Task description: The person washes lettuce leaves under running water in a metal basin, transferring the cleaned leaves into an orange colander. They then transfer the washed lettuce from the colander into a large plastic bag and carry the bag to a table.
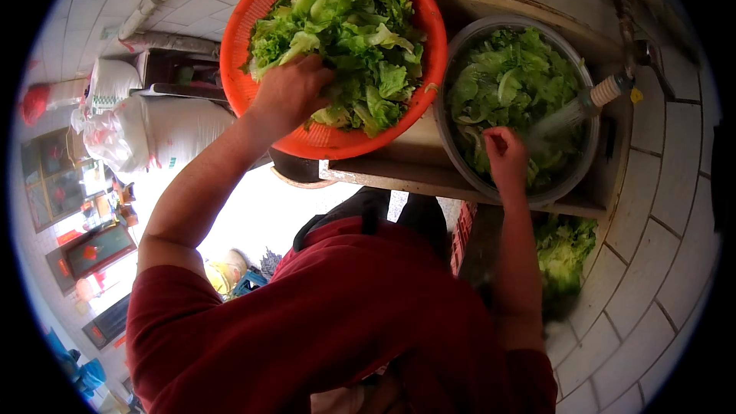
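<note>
White sacks [153, 134] near orange colander [253, 88]; hose [590, 100] crosses metal basin [460, 161], perhaps spraying.

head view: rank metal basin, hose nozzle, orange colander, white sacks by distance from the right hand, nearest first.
1. Metal basin: right hand is inside it, among the wet lettuce.
2. Hose nozzle: upper right of the hand, over the basin.
3. Orange colander: to the left.
4. White sacks: far left.

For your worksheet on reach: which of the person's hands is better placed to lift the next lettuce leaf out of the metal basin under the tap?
Right. The right hand is already in the metal basin among the wet lettuce; the left hand rests on leaves in the orange colander.
</note>
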The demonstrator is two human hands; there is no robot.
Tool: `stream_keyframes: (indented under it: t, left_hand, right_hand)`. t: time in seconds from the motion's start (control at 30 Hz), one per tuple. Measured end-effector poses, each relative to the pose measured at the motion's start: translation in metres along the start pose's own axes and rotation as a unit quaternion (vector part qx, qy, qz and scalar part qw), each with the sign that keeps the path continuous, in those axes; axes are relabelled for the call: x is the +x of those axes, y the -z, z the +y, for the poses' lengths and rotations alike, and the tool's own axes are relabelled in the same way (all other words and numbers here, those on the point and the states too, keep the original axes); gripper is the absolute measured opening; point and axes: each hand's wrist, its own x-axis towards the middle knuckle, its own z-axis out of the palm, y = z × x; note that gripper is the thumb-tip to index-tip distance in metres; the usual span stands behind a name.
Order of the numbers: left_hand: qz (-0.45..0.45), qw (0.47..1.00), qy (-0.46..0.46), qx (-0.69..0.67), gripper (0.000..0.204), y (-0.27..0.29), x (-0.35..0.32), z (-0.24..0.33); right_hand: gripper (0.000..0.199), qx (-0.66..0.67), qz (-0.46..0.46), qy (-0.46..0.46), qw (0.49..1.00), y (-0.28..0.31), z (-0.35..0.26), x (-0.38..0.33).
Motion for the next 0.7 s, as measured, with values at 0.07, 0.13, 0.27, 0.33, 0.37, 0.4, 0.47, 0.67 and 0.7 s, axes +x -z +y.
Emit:
stream_keyframes:
  t: [0.07, 0.13, 0.27, 0.33, 0.37, 0.4, 0.47, 0.67, 0.7]
  left_hand:
    - [0.013, 1.0, -0.008, -0.023, 0.024, -0.004, -0.001, 0.001]
    - [0.023, 0.999, 0.006, -0.047, 0.026, -0.005, -0.002, 0.002]
    - [0.047, 0.998, -0.028, -0.01, 0.027, -0.008, -0.006, 0.004]
    - [0.059, 0.997, -0.031, 0.026, 0.027, -0.012, -0.007, 0.002]
    - [0.058, 0.998, -0.022, 0.012, 0.027, -0.014, -0.008, 0.003]
    - [0.058, 0.998, -0.014, -0.001, 0.027, -0.015, -0.008, 0.004]
    - [0.063, 0.997, -0.011, -0.037, 0.026, -0.016, -0.007, 0.0]
    - [0.088, 0.984, -0.005, -0.156, 0.021, -0.009, -0.005, -0.017]
    - [0.097, 0.982, -0.006, -0.162, 0.021, -0.013, -0.006, -0.021]
  right_hand:
    - [0.007, -0.006, 0.004, -0.036, 0.999, 0.009, 0.013, -0.011]
    - [0.008, 0.003, 0.007, -0.061, 0.998, 0.015, 0.019, -0.018]
    - [0.01, 0.009, 0.026, -0.052, 0.998, 0.013, 0.015, -0.023]
    - [0.011, 0.014, 0.027, 0.012, 0.999, -0.01, -0.009, -0.015]
    - [0.011, 0.018, 0.018, 0.044, 0.999, -0.022, -0.027, -0.011]
    - [0.011, 0.038, -0.005, 0.083, 0.996, -0.037, -0.057, -0.005]
    - [0.013, 0.064, -0.045, 0.154, 0.985, -0.068, -0.109, 0.004]
    - [0.027, -0.061, 0.0, 0.315, 0.947, -0.145, -0.175, 0.037]
    - [0.028, -0.079, -0.003, 0.326, 0.942, -0.152, -0.177, 0.041]
